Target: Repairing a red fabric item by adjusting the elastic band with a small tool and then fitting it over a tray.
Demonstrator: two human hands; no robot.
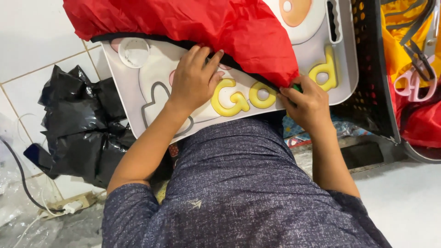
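A red fabric [193,23] with a black edge lies over a white plastic lap tray [128,92] decorated with raised yellow shapes and a cartoon figure. My left hand [195,80] lies flat on the tray, its fingers pressing the black edge of the fabric. My right hand [305,103] pinches the fabric's edge at the tray's near rim, with a small green object [297,87] between its fingers. Which kind of object it is I cannot tell.
A black perforated plastic crate [370,69] stands at the right with yellow fabric and pink-handled scissors [420,76] in it. A crumpled black plastic bag [82,124] lies at the left on white tiles. A cable and a power strip [64,206] lie at the lower left.
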